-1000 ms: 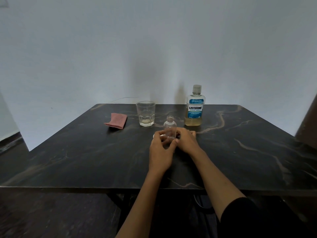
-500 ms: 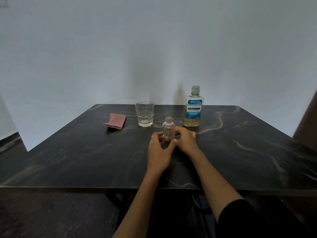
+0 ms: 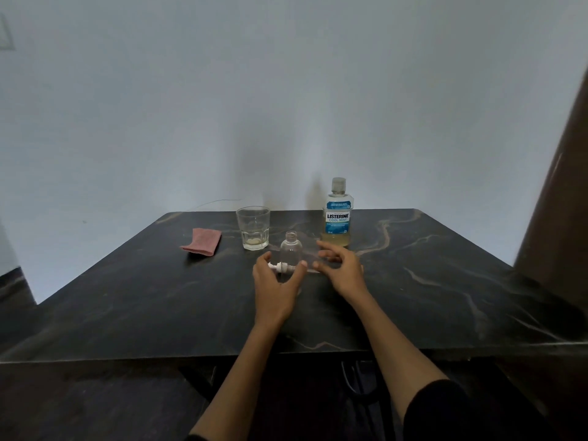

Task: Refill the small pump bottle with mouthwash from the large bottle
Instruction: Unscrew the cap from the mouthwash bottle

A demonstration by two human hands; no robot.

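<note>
The small clear bottle (image 3: 290,249) stands upright mid-table with its neck uncovered. Its white pump head (image 3: 280,267) lies on the table just in front of it. My left hand (image 3: 275,283) cups loosely around both, thumb tip by the bottle's right side, index finger spread to the left and apart from the bottle. To the right, my right hand (image 3: 339,269) hovers with loosely curled fingers and holds nothing. The large mouthwash bottle (image 3: 338,214), blue label, cap on, a little yellowish liquid at the bottom, stands behind my right hand.
A drinking glass (image 3: 253,227) with a trace of liquid stands left of the small bottle. A folded pink cloth (image 3: 201,240) lies further left. The dark marble table (image 3: 445,281) ends near my forearms. A brown upright surface (image 3: 556,218) rises at the right.
My right hand has let go and moved right, away from the small bottle. The white pump head now shows on the table by my left hand, whose fingers have spread.
</note>
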